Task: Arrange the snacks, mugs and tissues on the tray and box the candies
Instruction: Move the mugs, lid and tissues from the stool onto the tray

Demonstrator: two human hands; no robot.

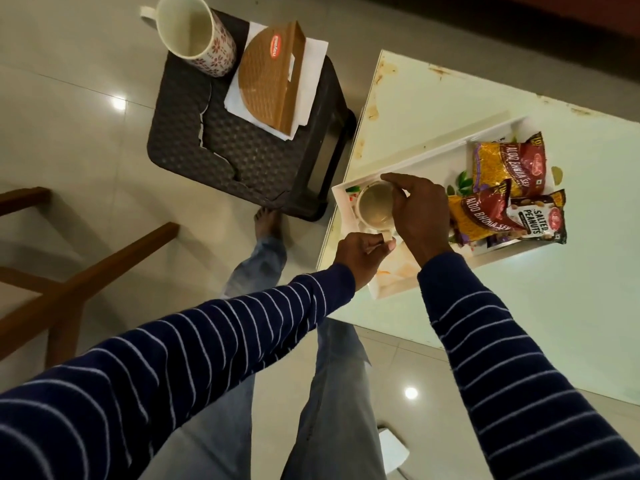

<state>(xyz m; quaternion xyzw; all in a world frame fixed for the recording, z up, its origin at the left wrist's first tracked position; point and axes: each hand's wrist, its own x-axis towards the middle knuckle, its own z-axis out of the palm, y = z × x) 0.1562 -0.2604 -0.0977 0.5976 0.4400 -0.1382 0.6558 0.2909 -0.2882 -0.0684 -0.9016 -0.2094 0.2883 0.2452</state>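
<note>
A mug is held upright at the near left corner of the white tray on the pale table: its handle is pinched by the curled fingers of the left hand, and its rim is gripped from above by the right hand. Two Aloo Bhujia packets and a Salted Peanuts packet are laid on the tray's right part. A second mug and a brown box resting on white tissues are seen on the dark stool, well apart from the tray.
</note>
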